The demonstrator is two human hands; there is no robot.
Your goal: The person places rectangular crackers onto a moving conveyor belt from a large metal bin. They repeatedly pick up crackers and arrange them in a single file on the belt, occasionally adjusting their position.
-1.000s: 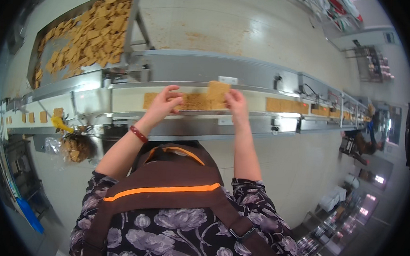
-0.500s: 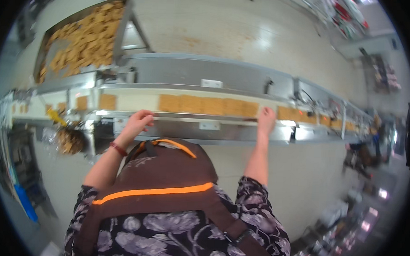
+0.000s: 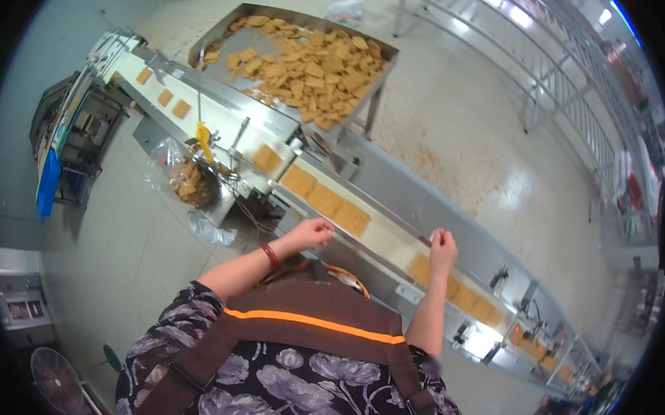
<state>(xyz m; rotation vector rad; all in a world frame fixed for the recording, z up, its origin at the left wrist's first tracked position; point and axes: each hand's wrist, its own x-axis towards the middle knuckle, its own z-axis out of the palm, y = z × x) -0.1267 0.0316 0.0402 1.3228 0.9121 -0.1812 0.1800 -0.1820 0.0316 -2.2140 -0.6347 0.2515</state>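
A narrow white conveyor belt [image 3: 387,239] runs slantwise in front of me, from upper left to lower right. Square golden-brown crackers lie on it in a row: one group of crackers [image 3: 325,199] is just beyond my left hand [image 3: 313,235], another cracker group [image 3: 455,293] near my right wrist. My left hand hovers at the belt's near edge, fingers curled in and no item visible in them. Over the belt's far side is my right hand [image 3: 443,248], its fingers pressed together; whatever they hold, if anything, is too small to make out. Bare belt separates the two groups.
A metal tray table [image 3: 387,53] heaped with crackers stands beyond the belt. A clear bag of broken pieces [image 3: 192,183] sits left of me, beside a yellow-handled tool [image 3: 203,141] and cables. Metal racks [image 3: 567,92] are at upper right, a fan [image 3: 56,379] at lower left.
My view has turned, so the belt now slants down to the right. My right hand has shifted to the belt's far side; my left hand stays by the near edge, fingers more curled.
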